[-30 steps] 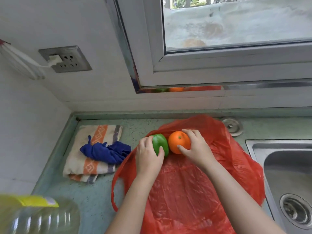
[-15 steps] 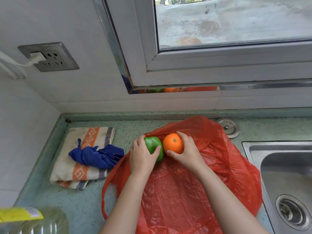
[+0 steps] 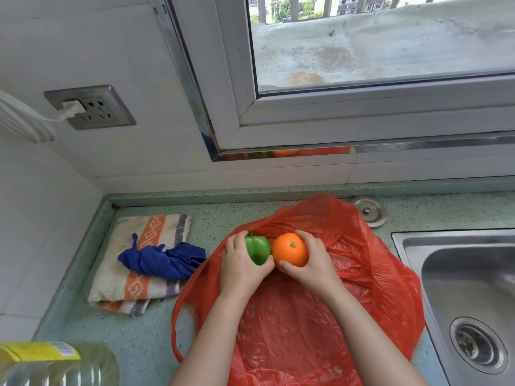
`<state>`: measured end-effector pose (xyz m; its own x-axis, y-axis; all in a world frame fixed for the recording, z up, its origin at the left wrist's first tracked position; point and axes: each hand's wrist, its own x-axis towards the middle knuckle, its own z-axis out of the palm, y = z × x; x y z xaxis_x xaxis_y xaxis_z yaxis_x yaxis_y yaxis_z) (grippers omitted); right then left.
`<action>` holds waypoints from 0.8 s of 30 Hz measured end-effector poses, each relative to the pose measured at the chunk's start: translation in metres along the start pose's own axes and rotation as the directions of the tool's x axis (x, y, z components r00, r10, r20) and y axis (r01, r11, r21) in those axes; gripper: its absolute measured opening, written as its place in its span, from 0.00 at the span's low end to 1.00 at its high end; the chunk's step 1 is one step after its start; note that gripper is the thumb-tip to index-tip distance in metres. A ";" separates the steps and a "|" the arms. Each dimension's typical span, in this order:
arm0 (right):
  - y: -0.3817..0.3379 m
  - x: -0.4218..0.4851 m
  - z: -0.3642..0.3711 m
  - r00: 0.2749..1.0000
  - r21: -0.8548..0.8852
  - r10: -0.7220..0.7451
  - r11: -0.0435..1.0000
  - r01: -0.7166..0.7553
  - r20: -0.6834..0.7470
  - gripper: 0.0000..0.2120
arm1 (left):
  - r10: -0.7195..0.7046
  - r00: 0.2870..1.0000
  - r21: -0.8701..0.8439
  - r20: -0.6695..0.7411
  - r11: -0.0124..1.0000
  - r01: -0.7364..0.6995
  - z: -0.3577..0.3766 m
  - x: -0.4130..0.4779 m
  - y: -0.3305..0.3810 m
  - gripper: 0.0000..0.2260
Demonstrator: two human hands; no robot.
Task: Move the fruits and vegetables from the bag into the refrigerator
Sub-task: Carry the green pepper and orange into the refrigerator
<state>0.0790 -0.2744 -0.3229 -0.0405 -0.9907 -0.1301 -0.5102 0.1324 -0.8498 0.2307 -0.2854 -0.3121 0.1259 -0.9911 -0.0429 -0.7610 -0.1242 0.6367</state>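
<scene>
A red plastic bag point(image 3: 320, 324) lies spread on the speckled green counter, its mouth toward the wall. My left hand point(image 3: 241, 267) grips a green bell pepper point(image 3: 257, 250) at the bag's mouth. My right hand point(image 3: 309, 267) grips an orange point(image 3: 289, 253) right beside the pepper, the two nearly touching. Both are lifted just over the bag. The refrigerator is not in view.
A striped towel point(image 3: 145, 288) with a blue cloth point(image 3: 164, 260) on it lies left of the bag. A steel sink point(image 3: 468, 288) sits on the right, a round metal cap point(image 3: 367, 211) behind the bag. An oil bottle point(image 3: 55, 363) stands at the bottom left. A wall socket point(image 3: 92, 107) and window are behind.
Both hands have kept their grip on the pepper and the orange and drawn them slightly toward me; the camera has shifted a little.
</scene>
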 end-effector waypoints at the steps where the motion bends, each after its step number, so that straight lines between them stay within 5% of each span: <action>1: -0.001 -0.004 -0.003 1.000 0.004 -0.008 1.000 0.008 -0.013 0.35 | 0.007 1.000 -0.024 -0.008 1.000 -0.007 -0.001 -0.004 0.001 0.32; 14: -0.030 -0.089 -0.064 0.985 0.107 -0.099 0.988 0.114 -0.139 0.33 | 0.057 0.998 -0.381 -0.034 0.922 -0.066 -0.049 -0.085 0.039 0.31; 24: -0.064 -0.196 -0.105 0.921 0.036 -0.116 0.990 0.139 -0.371 0.34 | 0.348 0.936 -0.456 -0.054 0.825 -0.333 -0.088 -0.155 0.071 0.30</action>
<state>0.0297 -0.0921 -0.1891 -0.2969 -0.9400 0.1681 -0.4798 -0.0054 -0.8774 0.2129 -0.1363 -0.1919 -0.1124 -0.9683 0.2232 -0.3795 0.2494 0.8909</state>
